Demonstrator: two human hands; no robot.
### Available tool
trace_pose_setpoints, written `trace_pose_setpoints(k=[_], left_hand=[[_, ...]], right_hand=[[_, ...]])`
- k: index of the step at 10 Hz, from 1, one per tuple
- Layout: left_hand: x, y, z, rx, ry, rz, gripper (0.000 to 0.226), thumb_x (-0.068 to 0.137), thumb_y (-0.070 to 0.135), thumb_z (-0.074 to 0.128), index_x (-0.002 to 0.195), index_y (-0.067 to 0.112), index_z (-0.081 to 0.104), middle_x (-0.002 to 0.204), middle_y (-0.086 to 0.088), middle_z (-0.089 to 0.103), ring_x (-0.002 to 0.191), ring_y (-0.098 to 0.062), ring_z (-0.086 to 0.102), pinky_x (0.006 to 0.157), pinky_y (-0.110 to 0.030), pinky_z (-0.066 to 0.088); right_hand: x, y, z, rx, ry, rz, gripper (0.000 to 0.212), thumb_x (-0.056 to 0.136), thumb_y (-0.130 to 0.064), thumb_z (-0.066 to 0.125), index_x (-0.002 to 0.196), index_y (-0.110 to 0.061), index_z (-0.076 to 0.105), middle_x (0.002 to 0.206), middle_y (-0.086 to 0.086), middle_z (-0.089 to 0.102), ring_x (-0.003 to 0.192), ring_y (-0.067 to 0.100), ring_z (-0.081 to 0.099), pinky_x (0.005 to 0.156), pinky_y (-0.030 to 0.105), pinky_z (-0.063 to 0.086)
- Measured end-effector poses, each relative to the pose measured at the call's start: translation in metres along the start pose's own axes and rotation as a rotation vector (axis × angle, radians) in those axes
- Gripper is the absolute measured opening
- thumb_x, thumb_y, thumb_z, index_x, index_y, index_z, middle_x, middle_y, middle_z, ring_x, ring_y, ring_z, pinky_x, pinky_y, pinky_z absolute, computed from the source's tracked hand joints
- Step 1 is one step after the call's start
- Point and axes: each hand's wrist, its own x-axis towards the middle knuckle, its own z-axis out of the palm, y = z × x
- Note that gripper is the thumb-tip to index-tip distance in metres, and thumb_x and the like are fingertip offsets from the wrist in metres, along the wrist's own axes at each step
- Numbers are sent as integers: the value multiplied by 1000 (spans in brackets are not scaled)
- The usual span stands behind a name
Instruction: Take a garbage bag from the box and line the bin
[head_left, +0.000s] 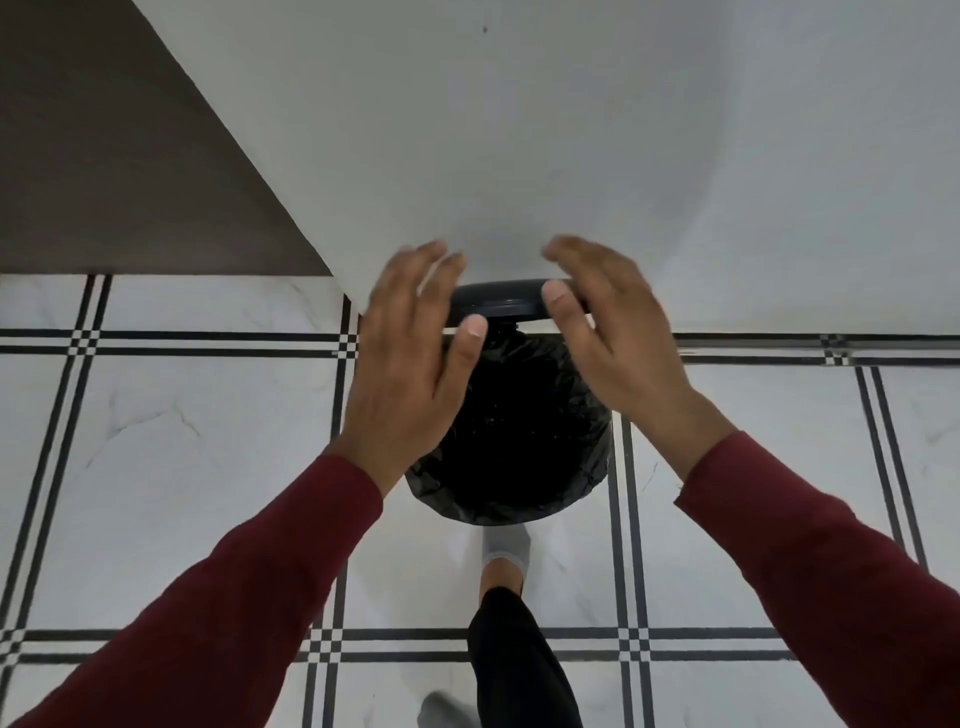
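A small round bin (511, 431) stands on the floor against the white wall, seen from above. A black garbage bag (582, 467) lines it, its crinkled edge folded over the rim. The bin's black lid (506, 300) is tipped up at the back against the wall. My left hand (410, 358) hovers over the bin's left side, fingers spread and empty. My right hand (618, 343) hovers over the right side, also empty, its thumb in front of the lid's edge. The bag box is not in view.
The floor is white marble tile (208, 441) with black double stripes. A white wall (519, 156) rises behind the bin, with a brown panel (104, 171) at the left. My foot in a grey sock (506, 551) rests at the bin's base.
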Motion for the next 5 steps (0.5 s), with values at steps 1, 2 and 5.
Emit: trace_pose_setpoints(k=[1, 2, 5], left_hand=[[13, -2, 6, 203, -259, 50, 56, 108, 49, 25, 157, 22, 34, 164, 1, 33, 155, -22, 21, 120, -50, 28], [14, -11, 12, 259, -302, 88, 54, 109, 48, 24, 156, 24, 37, 159, 4, 42, 151, -21, 32, 116, -48, 34], [-38, -6, 15, 268, -425, 103, 56, 108, 47, 27, 158, 22, 34, 164, 0, 35, 154, -23, 27, 120, -52, 29]], right_hand=[[0, 6, 10, -163, -134, -88, 47, 109, -44, 36, 137, -16, 60, 138, 1, 65, 131, 23, 57, 106, 48, 45], [-5, 11, 13, -180, -154, -79, 51, 109, -47, 32, 139, -16, 59, 139, 1, 64, 131, 23, 57, 106, 49, 44], [-62, -7, 12, -267, -307, -8, 62, 108, -48, 26, 155, -11, 41, 161, 7, 43, 152, 24, 32, 124, 49, 24]])
